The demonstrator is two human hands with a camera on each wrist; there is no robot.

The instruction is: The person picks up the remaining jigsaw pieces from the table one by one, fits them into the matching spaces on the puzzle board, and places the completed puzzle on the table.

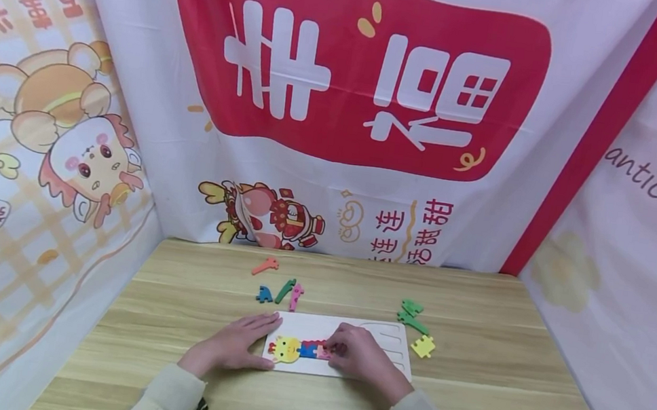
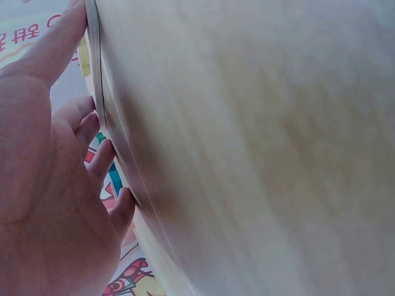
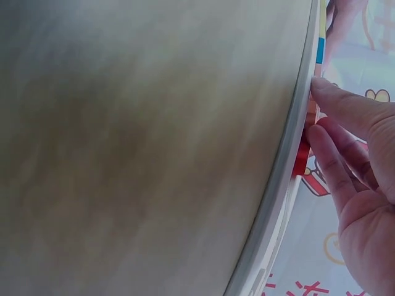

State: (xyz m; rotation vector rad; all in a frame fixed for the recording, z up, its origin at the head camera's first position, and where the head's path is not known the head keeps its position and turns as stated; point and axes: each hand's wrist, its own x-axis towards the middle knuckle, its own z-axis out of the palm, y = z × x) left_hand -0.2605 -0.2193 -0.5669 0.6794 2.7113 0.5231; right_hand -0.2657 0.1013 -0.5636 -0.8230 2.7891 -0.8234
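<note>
A white puzzle board (image 1: 304, 325) lies on the table, with a yellow giraffe head (image 1: 287, 350) set at its left end. Beside the head sit a blue piece (image 1: 308, 349) and a pink piece (image 1: 322, 353), with a red wavy strip above them. My left hand (image 1: 239, 343) rests at the board's left end, fingers fairly straight, thumb by the near edge. Over the board's middle, my right hand (image 1: 356, 353) bends its fingers and pinches a red puzzle piece (image 3: 301, 161), mostly hidden in the head view. Empty outlined slots (image 1: 388, 339) show at the right end.
Behind the board lie an orange piece (image 1: 265, 266), a blue piece (image 1: 265, 294), a dark green piece (image 1: 286, 291) and a pink piece (image 1: 296, 297). Right of it are green pieces (image 1: 412, 321) and a yellow piece (image 1: 423, 346). Printed cloth (image 1: 341, 200) hangs behind the wooden table (image 1: 500, 363).
</note>
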